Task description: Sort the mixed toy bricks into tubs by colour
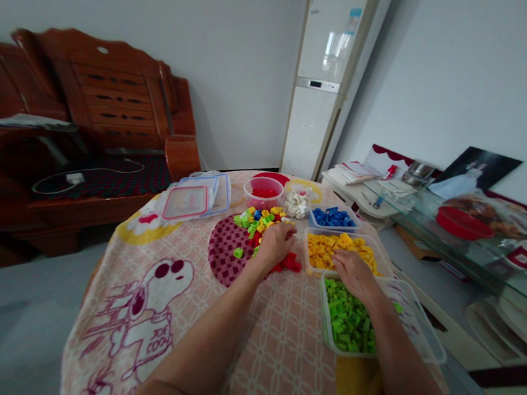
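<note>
Though blurry, yellow bricks (320,251) apparently beneath right hand (354,271).

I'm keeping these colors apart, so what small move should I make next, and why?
I'd probably have your left hand pick a yellow piece from the mixed pile: it is at that pile, where yellow lies among other colors, and your right hand is at the boxed yellow bricks.
</note>
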### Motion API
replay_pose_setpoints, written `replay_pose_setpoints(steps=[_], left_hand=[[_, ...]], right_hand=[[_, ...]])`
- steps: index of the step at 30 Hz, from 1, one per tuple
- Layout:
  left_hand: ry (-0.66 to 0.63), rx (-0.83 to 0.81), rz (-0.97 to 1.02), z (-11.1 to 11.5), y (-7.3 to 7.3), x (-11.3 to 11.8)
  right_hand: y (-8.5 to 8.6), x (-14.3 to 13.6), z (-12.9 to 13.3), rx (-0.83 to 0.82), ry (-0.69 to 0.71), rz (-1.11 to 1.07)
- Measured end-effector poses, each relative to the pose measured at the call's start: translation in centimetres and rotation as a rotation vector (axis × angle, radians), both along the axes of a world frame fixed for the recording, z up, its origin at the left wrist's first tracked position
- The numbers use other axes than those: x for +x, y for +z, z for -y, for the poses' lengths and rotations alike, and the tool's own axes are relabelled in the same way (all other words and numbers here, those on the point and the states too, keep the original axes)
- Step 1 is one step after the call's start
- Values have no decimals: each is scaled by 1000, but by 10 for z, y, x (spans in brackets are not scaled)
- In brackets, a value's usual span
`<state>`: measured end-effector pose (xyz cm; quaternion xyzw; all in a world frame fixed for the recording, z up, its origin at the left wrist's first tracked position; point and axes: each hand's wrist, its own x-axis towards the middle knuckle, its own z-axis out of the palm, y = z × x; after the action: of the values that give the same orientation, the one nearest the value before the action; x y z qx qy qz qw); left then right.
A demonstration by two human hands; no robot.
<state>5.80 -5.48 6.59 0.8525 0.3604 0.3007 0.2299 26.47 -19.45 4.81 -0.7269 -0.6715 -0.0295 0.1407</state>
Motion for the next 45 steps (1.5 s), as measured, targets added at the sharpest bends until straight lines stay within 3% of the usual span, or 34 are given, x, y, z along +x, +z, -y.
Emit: replay_pose_setpoints(steps=[6, 11, 20, 28, 34, 40, 45], left_hand=[[337, 8, -277, -26, -6, -29], [380, -17, -362, -31, -13, -34], [343, -43, -375, -28, -9, -33], [309, -87, -230, -35, -13, -37], [207, -100, -113, -35, -4, -37], [57, -117, 35, -16, 6, -16], [-110, -138, 114, 16, 2, 13]], right_hand=[[0, -1, 0, 17, -9, 0], [0, -1, 1, 11, -17, 3], [0, 0, 1, 38, 5, -3], [-2, 2, 0, 34, 0, 0], [-1, 2, 0, 14, 1, 2], [3, -1, 0, 13, 17, 5], [1, 0, 0, 22, 25, -2]])
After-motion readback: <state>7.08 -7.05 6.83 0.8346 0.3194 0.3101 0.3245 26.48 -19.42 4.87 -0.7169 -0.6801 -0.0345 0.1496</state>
